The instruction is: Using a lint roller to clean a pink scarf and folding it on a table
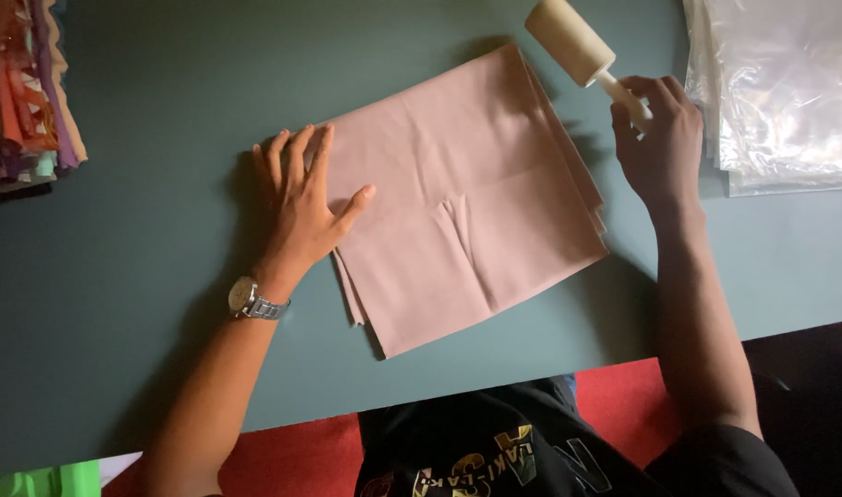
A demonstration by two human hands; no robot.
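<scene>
A folded dusty-pink cloth lies flat on the dark green table, turned at an angle. My left hand, with a metal wristwatch on its wrist, presses flat on the cloth's left corner, fingers spread. My right hand grips the white handle of a lint roller, whose cream-coloured roll is lifted just past the cloth's far right corner.
A stack of clear plastic bags lies at the far right. A pile of colourful folded fabrics sits at the far left edge. The table's near edge runs across in front of my lap, above a red floor.
</scene>
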